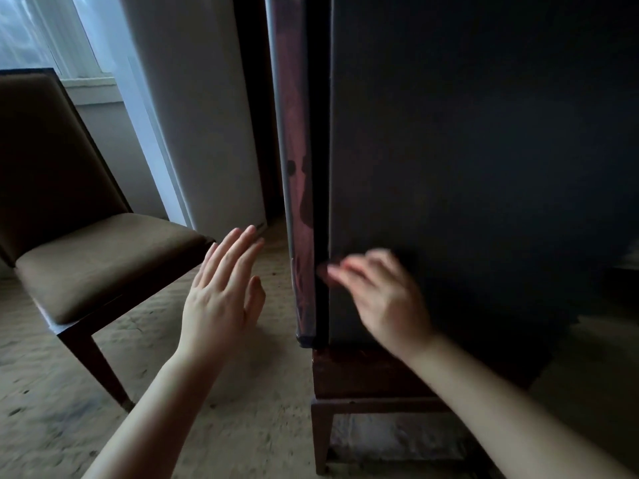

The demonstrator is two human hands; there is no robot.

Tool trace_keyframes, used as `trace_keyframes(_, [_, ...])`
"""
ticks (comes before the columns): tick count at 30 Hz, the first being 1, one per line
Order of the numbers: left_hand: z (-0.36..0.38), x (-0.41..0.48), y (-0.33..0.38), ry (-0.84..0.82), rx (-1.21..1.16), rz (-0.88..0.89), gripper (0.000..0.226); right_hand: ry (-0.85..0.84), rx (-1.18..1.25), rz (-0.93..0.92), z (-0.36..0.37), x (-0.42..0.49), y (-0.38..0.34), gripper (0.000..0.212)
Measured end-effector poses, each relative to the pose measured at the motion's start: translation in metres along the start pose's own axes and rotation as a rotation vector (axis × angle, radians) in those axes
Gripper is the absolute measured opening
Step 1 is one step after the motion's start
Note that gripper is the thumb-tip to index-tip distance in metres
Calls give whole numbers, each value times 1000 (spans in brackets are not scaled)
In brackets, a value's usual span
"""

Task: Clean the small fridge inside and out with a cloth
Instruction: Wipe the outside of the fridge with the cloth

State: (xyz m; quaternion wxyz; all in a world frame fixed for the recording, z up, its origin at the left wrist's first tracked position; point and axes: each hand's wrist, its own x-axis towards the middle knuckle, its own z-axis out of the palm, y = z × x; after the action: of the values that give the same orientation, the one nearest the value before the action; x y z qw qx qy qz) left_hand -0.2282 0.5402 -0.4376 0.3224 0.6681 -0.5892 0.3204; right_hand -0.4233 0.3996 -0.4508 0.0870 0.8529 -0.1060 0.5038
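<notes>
The small dark fridge (pixel 484 167) fills the right of the head view, seen from its side, standing on a low wooden stand (pixel 363 382). Its reddish glossy door (pixel 294 167) shows edge-on at the left and looks closed. My right hand (pixel 377 292) is blurred, with loosely bent fingers reaching to the dark gap between door and body near the lower corner. My left hand (pixel 224 288) hovers flat and empty to the left of the door, fingers straight. No cloth is in sight.
A brown padded chair (pixel 79 236) with dark wooden legs stands at the left, close to the fridge. A pale wall and a window (pixel 52 39) lie behind it. Beige carpet (pixel 69 426) covers the floor between chair and stand.
</notes>
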Motion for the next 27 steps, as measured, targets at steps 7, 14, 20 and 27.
trace_keyframes(7, [26, -28, 8, -84, -72, -105, 43, 10, -42, 24, 13, -30, 4, 30])
trace_keyframes(14, [36, -56, 14, -171, -109, -196, 41, -315, -37, 191, 46, -119, -19, 31])
trace_keyframes(20, [61, -83, 35, -201, -163, -219, 38, -392, 10, 164, 55, -111, -24, 29])
trace_keyframes(27, [72, -102, 75, -68, -213, -336, 35, -362, -229, 433, -46, -176, 69, 25])
